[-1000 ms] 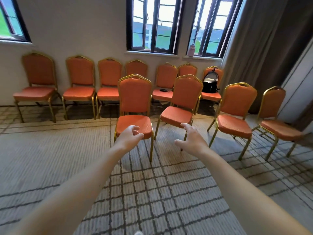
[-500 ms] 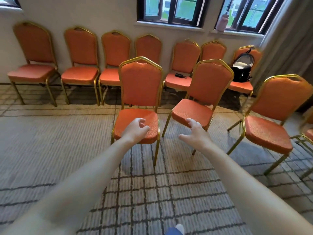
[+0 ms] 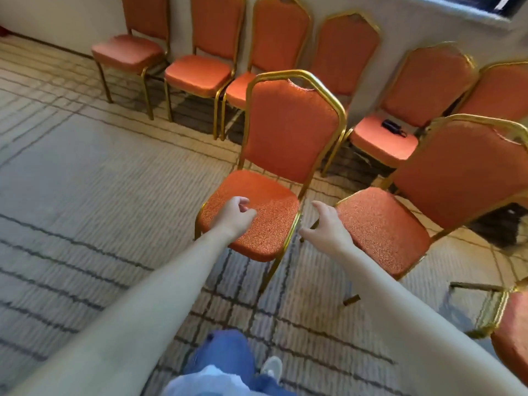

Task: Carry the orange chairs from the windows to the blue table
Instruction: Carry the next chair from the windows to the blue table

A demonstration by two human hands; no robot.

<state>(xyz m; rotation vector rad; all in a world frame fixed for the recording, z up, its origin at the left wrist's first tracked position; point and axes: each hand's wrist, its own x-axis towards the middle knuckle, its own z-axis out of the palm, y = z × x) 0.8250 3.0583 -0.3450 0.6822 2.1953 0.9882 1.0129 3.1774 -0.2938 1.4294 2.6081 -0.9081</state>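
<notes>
Far left, the striped carpet (image 3: 80, 190) runs up to the pale wall (image 3: 57, 12). A row of orange chairs (image 3: 200, 70) with gold frames stands along that wall, seats facing me, packed side by side.

Out in front of that row, apart from it, stands the nearest orange chair (image 3: 291, 130), upright on all its legs, seat towards me. My left grip (image 3: 233, 217) hovers over the front left part of its seat, fingers loosely curled with nothing in them. It may be brushing the cushion, but I cannot tell from this angle.

Below, at the bottom edge, I see a knee in blue jeans (image 3: 225, 355) and a light shoe (image 3: 271, 367) on the carpet.

My right grip (image 3: 328, 227) sits in the gap just beside that seat's right front corner, fingers spread and relaxed, thumb pointing at the gold rail, holding nothing.

Just right of it stands the second orange chair (image 3: 457, 172), angled slightly. Behind it, on a wall-row seat, lies a small black object (image 3: 393, 127). The corner of a third orange chair (image 3: 511, 347) shows at the lower right edge.
</notes>
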